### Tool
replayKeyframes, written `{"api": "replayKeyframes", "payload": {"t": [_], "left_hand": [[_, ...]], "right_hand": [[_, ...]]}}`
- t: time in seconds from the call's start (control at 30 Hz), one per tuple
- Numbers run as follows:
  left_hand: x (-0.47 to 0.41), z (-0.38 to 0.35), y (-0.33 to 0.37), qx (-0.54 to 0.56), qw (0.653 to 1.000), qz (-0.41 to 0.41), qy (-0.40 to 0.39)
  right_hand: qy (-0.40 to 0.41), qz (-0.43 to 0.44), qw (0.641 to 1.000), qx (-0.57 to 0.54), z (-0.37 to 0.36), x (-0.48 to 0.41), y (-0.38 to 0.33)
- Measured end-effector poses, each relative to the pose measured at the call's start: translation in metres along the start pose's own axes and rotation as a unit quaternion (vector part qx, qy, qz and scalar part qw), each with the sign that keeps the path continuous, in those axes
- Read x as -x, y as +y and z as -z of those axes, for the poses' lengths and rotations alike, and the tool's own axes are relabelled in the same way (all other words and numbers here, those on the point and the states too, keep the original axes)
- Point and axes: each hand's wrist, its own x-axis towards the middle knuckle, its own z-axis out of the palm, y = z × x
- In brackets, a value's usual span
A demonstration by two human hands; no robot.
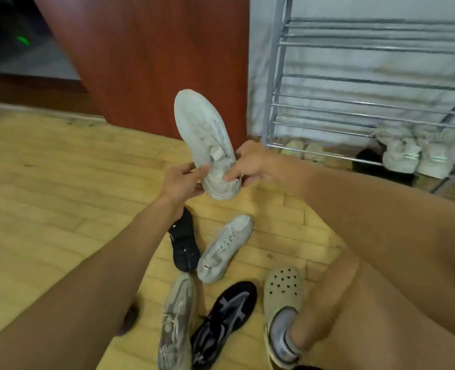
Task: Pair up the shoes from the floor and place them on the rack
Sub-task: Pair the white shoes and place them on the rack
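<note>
— Where is the white sneaker (206, 140)?
— In the air above the wooden floor (47, 169), left of the rack (274, 102). It is off-white, slightly dirty, with small dark print along one side.
— And the hands?
— The left hand (181, 182) and the right hand (250, 164) both grip its heel end.

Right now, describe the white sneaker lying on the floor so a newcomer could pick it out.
From the metal rack, drop to the wooden floor below the held shoe. The white sneaker lies beside a black shoe. It is the only white one lying there; the others are black or grey.
</note>
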Motion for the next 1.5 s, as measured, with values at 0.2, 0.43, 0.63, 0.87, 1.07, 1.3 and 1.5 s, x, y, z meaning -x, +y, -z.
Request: {"api": "replayKeyframes", "payload": {"t": [0.2, 0.43, 0.63, 0.87, 1.07, 1.3, 1.5], "left_hand": [[-0.013, 0.007, -0.077, 0.076, 0.99, 0.115, 0.007], [-0.035, 0.004, -0.142, -0.037, 0.988, 0.144, 0.046], [-0.057, -0.026, -0.19, -0.256, 0.943, 0.204, -0.059], [-0.064, -0.046, -0.239, -0.489, 0.833, 0.221, -0.135], [-0.059, -0.059, -0.258, -0.505, 0.805, 0.284, -0.126], [-0.032, -0.066, -0.271, -0.297, 0.891, 0.34, -0.059], [-0.022, -0.057, -0.242, -0.188, 0.907, 0.369, -0.071]], "right_hand": [[0.014, -0.042, 0.999, -0.003, -0.045, -0.023, 0.065], [0.002, -0.109, 0.994, -0.02, -0.043, -0.037, 0.123], [-0.018, -0.119, 0.993, -0.017, -0.041, -0.049, 0.139], [-0.061, -0.136, 0.989, -0.006, -0.041, -0.058, 0.149], [-0.039, -0.185, 0.981, -0.048, -0.025, -0.051, 0.173], [0.017, -0.238, 0.956, -0.171, -0.011, -0.026, 0.184], [0.005, -0.234, 0.959, -0.157, -0.006, -0.006, 0.168]]}}
